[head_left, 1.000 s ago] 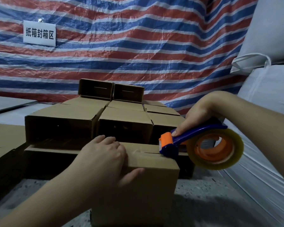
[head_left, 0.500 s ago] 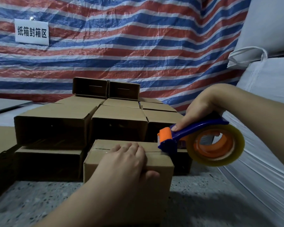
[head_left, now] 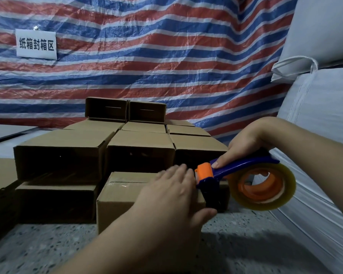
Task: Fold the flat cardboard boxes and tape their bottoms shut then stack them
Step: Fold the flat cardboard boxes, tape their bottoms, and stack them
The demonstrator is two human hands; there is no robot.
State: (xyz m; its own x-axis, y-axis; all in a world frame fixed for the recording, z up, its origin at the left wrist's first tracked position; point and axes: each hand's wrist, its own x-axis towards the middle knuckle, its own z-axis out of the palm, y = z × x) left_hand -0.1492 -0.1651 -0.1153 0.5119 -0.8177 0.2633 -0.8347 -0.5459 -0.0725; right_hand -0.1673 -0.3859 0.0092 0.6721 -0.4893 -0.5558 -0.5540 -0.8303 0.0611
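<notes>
in the head view, a cardboard box (head_left: 127, 196) stood on the speckled floor (head_left: 38, 248) near the middle, its taped top seam facing up. the left hand (head_left: 172, 196) lay over the box's top right corner, fingers straight and a little blurred, thumb hooked down the near face, pressing rather than gripping. the right hand (head_left: 244, 147) had its grip curled round the blue handle of a tape dispenser (head_left: 236, 175), thumb pressed on top just behind the orange cutter head, which sat at the box's right top edge beside the left fingertips. the tape roll (head_left: 265, 186) hung to the right, clear of the box. just beyond stood a stack of folded boxes (head_left: 141, 143), open ends facing near, with two more on top at the far side. a striped tarp (head_left: 166, 56) with a white sign (head_left: 36, 44) hung behind, and white sacks (head_left: 321, 95) rose on the right.
</notes>
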